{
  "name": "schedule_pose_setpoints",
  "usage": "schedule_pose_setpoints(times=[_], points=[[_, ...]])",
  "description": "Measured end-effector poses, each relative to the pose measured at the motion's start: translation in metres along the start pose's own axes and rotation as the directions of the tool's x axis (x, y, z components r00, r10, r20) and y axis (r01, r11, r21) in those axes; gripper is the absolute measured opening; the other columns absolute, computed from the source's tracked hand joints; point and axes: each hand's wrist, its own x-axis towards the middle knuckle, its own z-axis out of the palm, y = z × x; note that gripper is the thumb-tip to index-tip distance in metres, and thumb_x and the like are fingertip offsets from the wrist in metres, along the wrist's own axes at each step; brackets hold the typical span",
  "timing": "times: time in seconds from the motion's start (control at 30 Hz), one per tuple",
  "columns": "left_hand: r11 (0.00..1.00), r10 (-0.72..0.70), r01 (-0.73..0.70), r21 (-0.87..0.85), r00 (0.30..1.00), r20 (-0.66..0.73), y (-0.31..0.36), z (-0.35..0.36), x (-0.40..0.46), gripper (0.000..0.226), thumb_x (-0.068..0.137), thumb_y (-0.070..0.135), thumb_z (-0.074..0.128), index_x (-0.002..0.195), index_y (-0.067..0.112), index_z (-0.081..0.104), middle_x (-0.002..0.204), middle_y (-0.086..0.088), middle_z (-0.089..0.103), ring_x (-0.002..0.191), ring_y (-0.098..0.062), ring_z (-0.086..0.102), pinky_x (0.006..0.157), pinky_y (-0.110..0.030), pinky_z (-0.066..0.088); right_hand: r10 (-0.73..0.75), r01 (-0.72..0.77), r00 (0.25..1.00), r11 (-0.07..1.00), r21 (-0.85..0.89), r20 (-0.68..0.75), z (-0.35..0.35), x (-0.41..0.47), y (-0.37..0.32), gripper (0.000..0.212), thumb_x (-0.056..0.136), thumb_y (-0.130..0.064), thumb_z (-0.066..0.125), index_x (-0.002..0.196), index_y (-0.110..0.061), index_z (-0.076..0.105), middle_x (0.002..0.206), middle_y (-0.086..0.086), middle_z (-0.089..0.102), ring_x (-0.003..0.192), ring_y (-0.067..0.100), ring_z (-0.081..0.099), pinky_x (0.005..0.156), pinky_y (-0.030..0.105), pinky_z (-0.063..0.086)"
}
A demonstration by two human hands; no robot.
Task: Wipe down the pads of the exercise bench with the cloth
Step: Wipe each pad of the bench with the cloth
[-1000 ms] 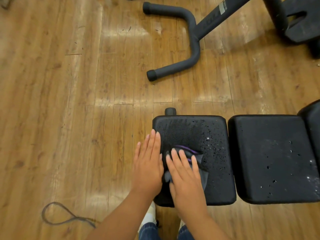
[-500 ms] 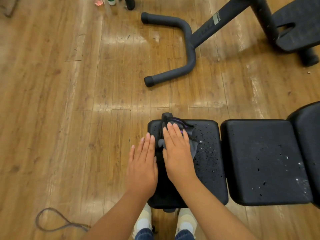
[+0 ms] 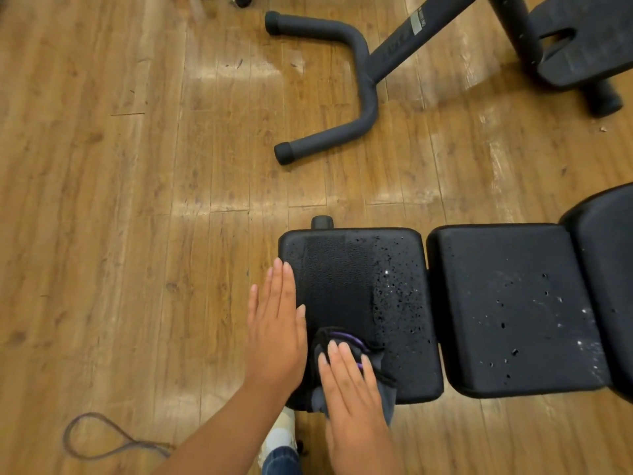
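My right hand [image 3: 356, 399] flat, fingers spread, pressing cloth [image 3: 346, 344] onto near edge of end pad [image 3: 342, 279]. Left hand [image 3: 275, 334] open flat, holding nothing, braces pad's left edge. Droplets remain rightward on this pad and middle pad [image 3: 513, 303]; right hand nearer.

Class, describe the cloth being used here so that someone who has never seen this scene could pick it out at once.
Start at the black exercise bench low on the right of the wooden floor and take its leftmost pad, the one with droplets down its right side. At that pad's near edge, the cloth lies bunched under the flat right hand. It is dark grey with purple trim, unlike the plain black pads.
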Motion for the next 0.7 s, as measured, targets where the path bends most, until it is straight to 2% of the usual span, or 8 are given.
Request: schedule_pose_setpoints(times=[0.1,0.17,0.3,0.47,0.57,0.7], points=[[1.000,0.006,-0.006,0.001,1.000,-0.001,-0.002,0.003,0.000,0.055,0.099,0.029,0.016,0.150,0.009,0.011,0.158,-0.006,0.014,0.146,-0.014,0.008,0.116,-0.040,0.009,0.031,-0.031,0.999,0.999,0.020,0.019,-0.005,0.014,0.001,0.049,0.099,-0.014,0.004,0.135,-0.002,0.035,0.141,0.012,0.044,0.135,0.022,0.025,0.109,0.043,0.019],[1.000,0.002,-0.002,0.005,1.000,-0.004,-0.002,0.003,0.001,0.055,0.099,0.030,0.015,0.150,0.009,0.012,0.158,-0.007,0.016,0.146,-0.015,0.010,0.116,-0.042,0.011,0.034,-0.035,0.999,0.998,0.046,0.018,-0.007,0.024,0.002,0.049,0.099,-0.015,0.004,0.129,-0.002,0.041,0.136,0.014,0.049,0.134,0.023,0.029,0.110,0.043,0.018],[1.000,-0.015,0.015,0.024,1.000,-0.003,-0.002,0.004,0.001,0.055,0.099,0.029,0.015,0.150,0.008,0.015,0.157,-0.009,0.019,0.144,-0.017,0.015,0.114,-0.044,0.015,0.083,-0.080,0.996,0.989,0.122,-0.020,-0.009,0.042,0.001,0.050,0.099,-0.015,0.005,0.133,-0.003,0.039,0.140,0.013,0.042,0.134,0.024,0.031,0.112,0.043,0.015],[1.000,-0.017,0.017,0.018,1.000,0.006,0.000,0.003,0.000,0.055,0.099,0.028,0.016,0.151,0.010,0.011,0.158,-0.006,0.016,0.146,-0.015,0.011,0.116,-0.044,0.014,0.167,-0.160,0.985,0.980,0.121,-0.048,-0.010,0.107,0.014,0.051,0.086,-0.005,0.025,0.134,-0.001,0.044,0.143,0.015,0.040,0.138,0.024,0.024,0.112,0.045,0.014],[0.999,-0.031,0.030,0.038,0.999,0.013,0.000,0.003,0.000,0.055,0.100,0.032,0.007,0.151,0.010,0.011,0.158,-0.006,0.017,0.146,-0.015,0.011,0.116,-0.043,0.013,0.183,-0.174,0.980,0.979,0.107,-0.082,-0.011,0.145,0.025,0.052,0.083,-0.005,0.024,0.129,0.003,0.048,0.139,0.020,0.044,0.135,0.030,0.032,0.109,0.048,0.016],[0.999,-0.031,0.031,0.029,0.999,0.012,0.000,0.003,0.001,0.056,0.100,0.034,0.004,0.151,0.010,0.011,0.158,-0.005,0.016,0.146,-0.015,0.011,0.116,-0.043,0.012,0.148,-0.143,0.984,0.988,0.057,-0.097,-0.010,0.153,0.026,0.054,0.081,-0.003,0.023,0.126,0.006,0.050,0.135,0.023,0.047,0.131,0.036,0.037,0.107,0.049,0.019]])
